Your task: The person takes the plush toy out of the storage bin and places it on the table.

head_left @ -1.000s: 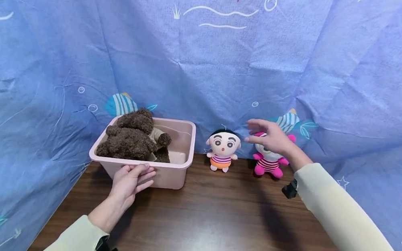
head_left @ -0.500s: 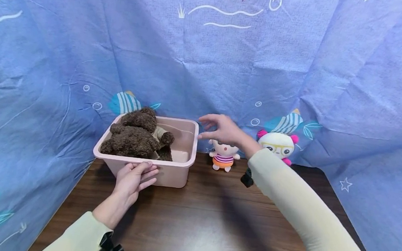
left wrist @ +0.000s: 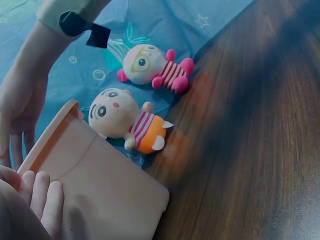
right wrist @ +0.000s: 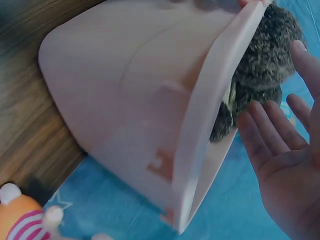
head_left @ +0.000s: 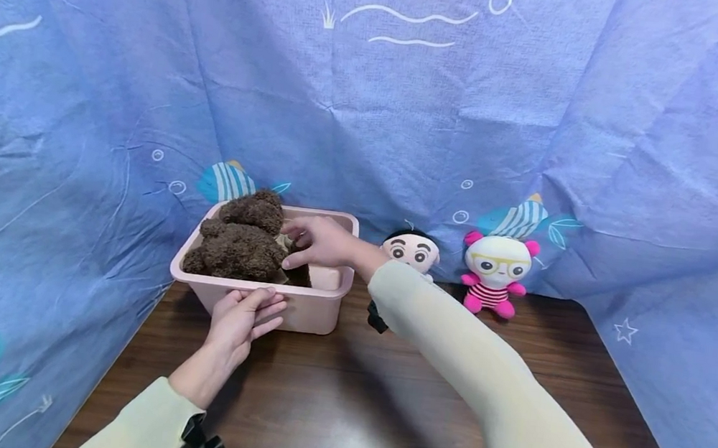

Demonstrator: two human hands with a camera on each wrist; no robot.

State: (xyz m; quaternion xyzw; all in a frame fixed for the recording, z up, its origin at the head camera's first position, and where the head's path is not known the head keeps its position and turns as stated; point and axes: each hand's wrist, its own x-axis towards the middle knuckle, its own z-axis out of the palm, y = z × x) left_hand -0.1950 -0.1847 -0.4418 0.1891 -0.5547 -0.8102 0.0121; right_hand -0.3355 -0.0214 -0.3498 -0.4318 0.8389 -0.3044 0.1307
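A pink plastic bin [head_left: 263, 308] stands at the back left of the table. In it lies a fluffy dark brown teddy bear [head_left: 236, 248] with a beige garment, its head propped over the bin's back left side. My left hand [head_left: 238, 320] grips the front rim, thumb on top and fingers against the outer wall. Over the bin's right half, my right hand [head_left: 321, 242] has its fingers apart and bent a little, tips right at the bear. The right wrist view shows nothing in that palm, with the bear's fur [right wrist: 270, 50] just beyond the fingertips.
Right of the bin, against the blue curtain [head_left: 405, 149], sits a doll [head_left: 410, 249] with black hair and an orange bottom, partly behind my right arm. A pink and white panda doll [head_left: 496, 266] with yellow glasses sits farther right on the brown wooden table [head_left: 554, 358].
My right hand has moved left from in front of the panda doll, past the black-haired doll, to over the bin. My left hand stays on the rim.
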